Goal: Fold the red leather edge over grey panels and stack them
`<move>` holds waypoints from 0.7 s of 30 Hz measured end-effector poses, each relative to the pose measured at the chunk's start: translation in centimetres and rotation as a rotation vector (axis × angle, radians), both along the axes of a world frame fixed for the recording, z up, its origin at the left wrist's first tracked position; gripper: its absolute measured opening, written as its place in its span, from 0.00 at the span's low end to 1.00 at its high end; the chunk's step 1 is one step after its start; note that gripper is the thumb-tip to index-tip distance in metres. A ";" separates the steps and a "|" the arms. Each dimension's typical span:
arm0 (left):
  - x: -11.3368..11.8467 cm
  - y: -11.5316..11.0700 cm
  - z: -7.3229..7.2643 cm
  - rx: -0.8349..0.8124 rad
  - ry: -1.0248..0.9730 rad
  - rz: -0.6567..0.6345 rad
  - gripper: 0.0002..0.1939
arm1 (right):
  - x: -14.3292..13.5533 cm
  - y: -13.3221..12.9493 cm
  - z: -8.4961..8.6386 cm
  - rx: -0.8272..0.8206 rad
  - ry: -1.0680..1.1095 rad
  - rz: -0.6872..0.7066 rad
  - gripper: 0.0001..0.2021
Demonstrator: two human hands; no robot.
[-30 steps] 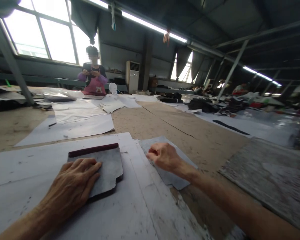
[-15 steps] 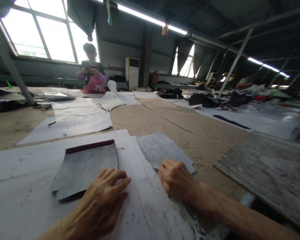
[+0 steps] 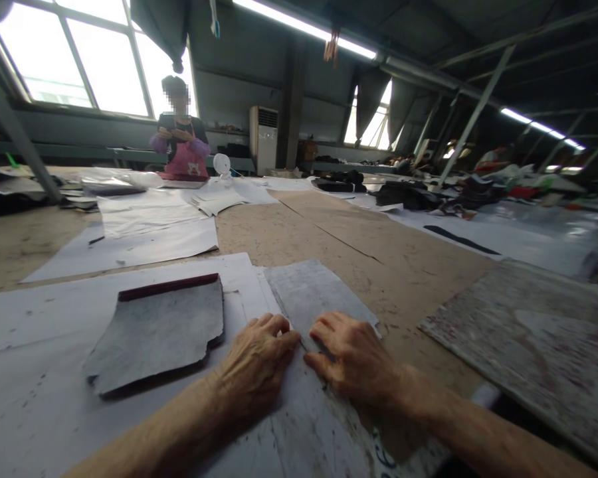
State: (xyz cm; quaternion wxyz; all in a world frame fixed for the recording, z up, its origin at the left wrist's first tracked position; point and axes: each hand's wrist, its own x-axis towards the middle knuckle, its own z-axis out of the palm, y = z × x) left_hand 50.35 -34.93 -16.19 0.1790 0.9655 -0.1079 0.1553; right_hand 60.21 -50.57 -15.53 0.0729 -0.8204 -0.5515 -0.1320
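A grey piece of sheet material (image 3: 319,285), perhaps fabric or leather backing, lies flat in front of my hands. My left hand (image 3: 262,352) is closed at its near left corner, with thumb and forefinger pinching the edge there. Over its near right part rests my right hand (image 3: 353,358), fingers bent and thumb held apart from them; part of the edge is hidden beneath it. To the left, a second grey piece (image 3: 164,332) with a dark red strip (image 3: 169,287) along its far edge lies on white paper (image 3: 30,332).
Brown board (image 3: 339,226) covers the table ahead. A worn, stained slab (image 3: 528,332) lies at right. White sheets (image 3: 149,219) and dark material piles (image 3: 408,196) sit farther off. Across the table stands a person in a pink apron (image 3: 187,159), near a small white fan (image 3: 222,164).
My left hand has moved right, from beside the strip-edged piece to the corner of the other grey piece. My right hand's thumb has come away from its fingers.
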 end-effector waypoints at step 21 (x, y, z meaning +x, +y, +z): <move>0.2 0.2 -1.1 -0.169 -0.103 0.083 0.15 | 1.0 -0.5 -0.5 0.235 0.189 -0.185 0.11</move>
